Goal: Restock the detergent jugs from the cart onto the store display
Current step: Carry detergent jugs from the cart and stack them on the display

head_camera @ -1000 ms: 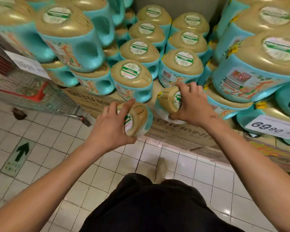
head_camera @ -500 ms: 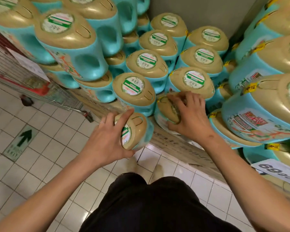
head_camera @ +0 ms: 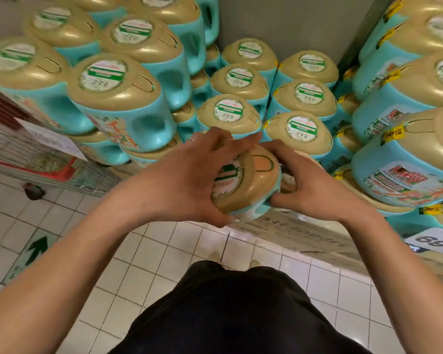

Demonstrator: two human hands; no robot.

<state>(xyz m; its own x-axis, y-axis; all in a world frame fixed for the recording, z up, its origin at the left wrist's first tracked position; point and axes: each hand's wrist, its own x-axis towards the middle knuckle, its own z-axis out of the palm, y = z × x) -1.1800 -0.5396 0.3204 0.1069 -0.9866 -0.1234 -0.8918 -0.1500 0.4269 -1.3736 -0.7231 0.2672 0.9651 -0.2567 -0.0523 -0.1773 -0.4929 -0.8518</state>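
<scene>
The detergent jug (head_camera: 248,185) gripped by the left hand (head_camera: 187,180) and right hand (head_camera: 317,187) is turquoise with a tan-gold top and a round white label banded in green. The stacked jugs (head_camera: 230,116) above the hands share those colours. The larger jugs (head_camera: 404,180) right of the right hand carry yellow tags (head_camera: 391,134) and red-and-orange print. Left of the left hand, a wire cart (head_camera: 49,171) has red trim. Below the hands are white floor tiles (head_camera: 164,251) with dark grout, a green arrow sticker (head_camera: 37,247) and a white price sign (head_camera: 435,242) with dark digits.

the right hand (head_camera: 315,185) hides most of one jug (head_camera: 288,183); the price sign (head_camera: 436,245) is cut off.
</scene>
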